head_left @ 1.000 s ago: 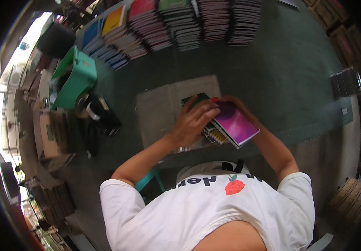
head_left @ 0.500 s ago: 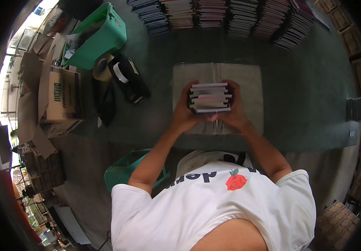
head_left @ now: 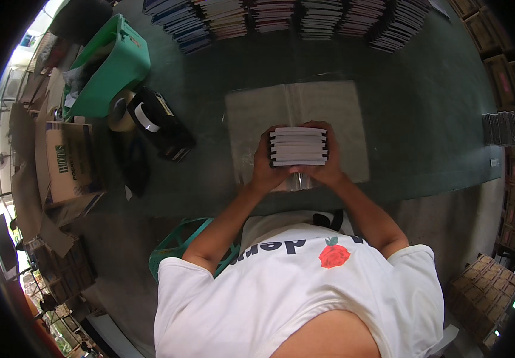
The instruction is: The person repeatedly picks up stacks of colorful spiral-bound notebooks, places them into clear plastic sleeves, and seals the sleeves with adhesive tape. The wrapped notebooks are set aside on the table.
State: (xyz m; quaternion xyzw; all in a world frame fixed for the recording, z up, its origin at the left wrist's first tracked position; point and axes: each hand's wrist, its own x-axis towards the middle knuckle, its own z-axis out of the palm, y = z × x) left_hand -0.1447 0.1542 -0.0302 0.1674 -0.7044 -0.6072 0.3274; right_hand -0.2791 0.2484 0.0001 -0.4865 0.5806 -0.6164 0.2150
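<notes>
A small stack of notebooks is held between the two hands: its left side is gripped by the left hand and its right side by the right hand, both being closed around it. The pale edges of the notebooks are turned toward the camera and are nearly evened up. The stack is held in front of the person, over the near middle part of a brownish sheet spread on the dark green table; whether the sheet is touched by it cannot be told. Along the far side, taller notebook stacks are lined up. To the left, a black tape dispenser is set beside a roll of tape, with a green bin placed beyond them and a cardboard box seen farther left.
</notes>
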